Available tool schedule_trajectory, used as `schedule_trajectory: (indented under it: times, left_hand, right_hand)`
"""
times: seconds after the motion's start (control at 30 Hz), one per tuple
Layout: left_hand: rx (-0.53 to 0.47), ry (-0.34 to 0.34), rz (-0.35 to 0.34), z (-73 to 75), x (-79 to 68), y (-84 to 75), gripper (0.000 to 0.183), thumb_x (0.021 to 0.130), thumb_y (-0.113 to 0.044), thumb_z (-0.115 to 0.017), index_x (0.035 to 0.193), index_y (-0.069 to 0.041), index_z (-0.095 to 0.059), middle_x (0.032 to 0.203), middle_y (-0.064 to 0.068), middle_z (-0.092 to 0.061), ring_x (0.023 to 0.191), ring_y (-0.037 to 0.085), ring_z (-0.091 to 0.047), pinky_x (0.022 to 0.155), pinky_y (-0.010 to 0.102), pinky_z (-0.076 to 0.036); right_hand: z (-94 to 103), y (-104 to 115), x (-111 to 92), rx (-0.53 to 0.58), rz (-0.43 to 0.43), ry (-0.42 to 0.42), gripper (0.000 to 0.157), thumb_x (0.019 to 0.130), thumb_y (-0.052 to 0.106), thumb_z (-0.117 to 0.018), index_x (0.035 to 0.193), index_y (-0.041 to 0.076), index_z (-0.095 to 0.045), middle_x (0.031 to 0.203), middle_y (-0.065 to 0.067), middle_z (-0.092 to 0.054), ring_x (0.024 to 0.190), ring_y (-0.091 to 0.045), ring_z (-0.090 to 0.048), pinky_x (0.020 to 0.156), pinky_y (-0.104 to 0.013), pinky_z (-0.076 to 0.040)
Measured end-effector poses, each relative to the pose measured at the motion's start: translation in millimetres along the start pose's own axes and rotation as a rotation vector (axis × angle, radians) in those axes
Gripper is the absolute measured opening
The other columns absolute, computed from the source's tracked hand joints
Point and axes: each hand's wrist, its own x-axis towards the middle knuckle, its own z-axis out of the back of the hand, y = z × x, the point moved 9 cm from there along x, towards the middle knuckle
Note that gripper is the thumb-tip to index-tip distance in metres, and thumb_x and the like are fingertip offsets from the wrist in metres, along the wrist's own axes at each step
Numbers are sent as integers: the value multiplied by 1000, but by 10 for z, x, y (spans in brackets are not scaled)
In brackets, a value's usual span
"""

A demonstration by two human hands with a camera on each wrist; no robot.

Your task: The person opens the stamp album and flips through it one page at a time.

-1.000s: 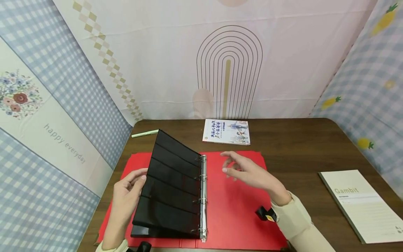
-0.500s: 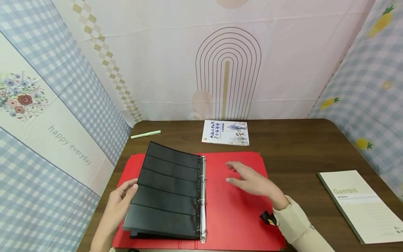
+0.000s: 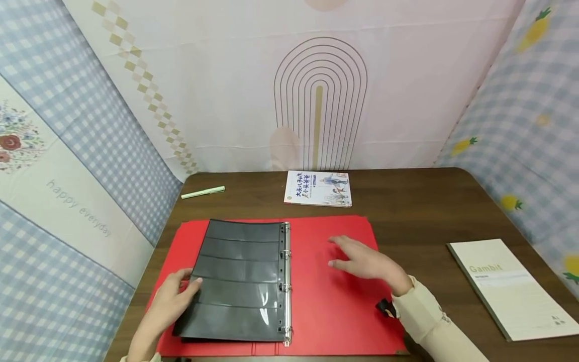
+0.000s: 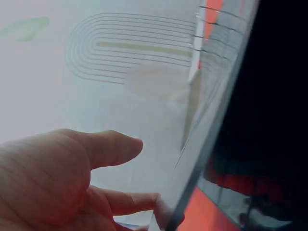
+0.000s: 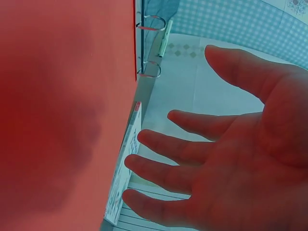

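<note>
A red ring binder lies spread on the table, with black pocket pages stacked on its left half and held in metal rings. At the pages' outer left edge is my left hand. In the left wrist view its thumb is extended and apart from the page, while a fingertip meets the page edge. My right hand hovers over the bare right cover, palm down and holding nothing. Its fingers are spread and fairly straight in the right wrist view.
Behind the binder lies a white illustrated book. A light green pen is at the back left, and a cream notebook marked "Gambit" lies at the right. Fabric curtains stand around the table's back and sides.
The raised black page has come down to the left, nearly flat on the stack, my left hand lowering with it. My right hand has dropped slightly and its fingers have straightened.
</note>
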Motion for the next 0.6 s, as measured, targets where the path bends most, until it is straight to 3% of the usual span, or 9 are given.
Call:
schedule_trajectory:
  times: [0.17,0.33,0.6]
  left_hand:
    - [143,-11,-14,-52,24,48,56,99,-27,-62,131,18,-51,121,40,-49,114,55,-46,91,64,-41]
    - [225,-2,-7,-134,27,70,58,98,-28,-63,130,20,-50,119,46,-43,107,61,-41,83,65,-40]
    - [312,50,106,-170,83,98,63,99,-35,-60,132,17,-49,118,42,-38,106,58,-38,75,63,-39]
  right_hand:
    - [53,-2,3,-42,14,0,63,98,28,-67,145,-7,-43,143,-22,-50,136,-44,-42,110,-58,-35]
    - [172,7,-27,-72,-2,-14,62,98,23,-67,145,-9,-43,144,-24,-49,137,-47,-40,111,-61,-33]
    - [370,60,22,-103,7,-80,60,98,21,-66,146,-9,-43,145,-26,-48,137,-50,-38,111,-62,-32]
